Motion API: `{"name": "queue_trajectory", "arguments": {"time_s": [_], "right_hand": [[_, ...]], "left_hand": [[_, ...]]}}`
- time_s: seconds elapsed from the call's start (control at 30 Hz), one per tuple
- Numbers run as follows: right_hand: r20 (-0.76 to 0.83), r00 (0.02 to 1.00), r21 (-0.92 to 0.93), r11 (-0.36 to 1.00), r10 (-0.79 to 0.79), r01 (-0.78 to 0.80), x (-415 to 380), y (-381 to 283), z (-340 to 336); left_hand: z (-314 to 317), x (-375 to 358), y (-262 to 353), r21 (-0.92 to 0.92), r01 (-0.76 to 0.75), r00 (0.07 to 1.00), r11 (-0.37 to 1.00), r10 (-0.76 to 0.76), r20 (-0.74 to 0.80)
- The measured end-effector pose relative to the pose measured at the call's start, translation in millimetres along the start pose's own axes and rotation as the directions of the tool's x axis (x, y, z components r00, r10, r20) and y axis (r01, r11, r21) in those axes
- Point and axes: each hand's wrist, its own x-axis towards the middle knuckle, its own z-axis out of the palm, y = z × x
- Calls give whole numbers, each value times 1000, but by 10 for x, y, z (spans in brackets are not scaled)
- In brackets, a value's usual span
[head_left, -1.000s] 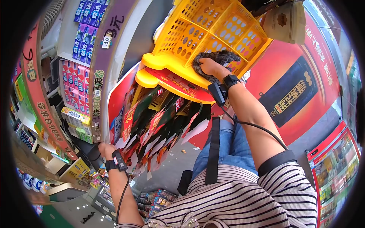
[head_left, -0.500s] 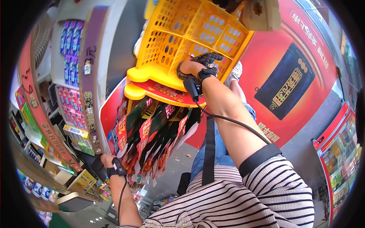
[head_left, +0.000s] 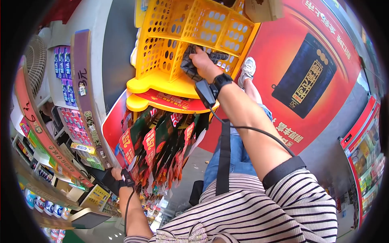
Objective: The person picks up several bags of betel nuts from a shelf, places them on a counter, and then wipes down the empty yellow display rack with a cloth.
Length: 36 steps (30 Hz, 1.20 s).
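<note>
My right hand (head_left: pixel 204 65) is closed around a dark grey checked cloth (head_left: pixel 189 65), pressed into a compartment of a yellow plastic display rack (head_left: pixel 156 86). The cloth touches the perforated wall and the dividers, and part of it shows on both sides of the hand. My left hand (head_left: pixel 117 173) is low on the left, at the end of the purple-edged shelf and beside a dark object; its fingers are mostly hidden. Black devices are strapped to both wrists. Below the rack's yellow ledge hang several dark green and red snack packets (head_left: pixel 150 139).
Shelves with small boxed goods (head_left: pixel 65 62) stand on the left behind a purple price strip (head_left: pixel 83 73). A cardboard box (head_left: pixel 263 10) sits at the rack's top right. A red poster panel (head_left: pixel 267 121) fills the right, with a glass-fronted cabinet (head_left: pixel 366 162) beyond.
My right hand and the cloth have shifted up and left within the rack. The whole view has moved slightly, while my left hand remains by the shelf end.
</note>
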Motion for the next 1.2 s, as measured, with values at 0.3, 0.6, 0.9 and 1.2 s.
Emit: {"name": "queue_trajectory", "arguments": {"time_s": [0.3,0.6,0.9,1.2], "right_hand": [[-16,998,-781,624,-64,27,194,45,33],[-47,988,-598,788,145,-144,-168,-247,139],[5,997,-533,843,-83,72,-112,-177,23],[-167,981,-398,904,96,-156,75,112,52]], "left_hand": [[-27,-441,251,421,-163,976,892,207,-60],[-263,-861,1541,322,242,963,915,-186,-194],[-301,-902,1622,362,215,976,907,-183,-122],[-222,-856,1525,344,336,942,877,-310,-128]]}}
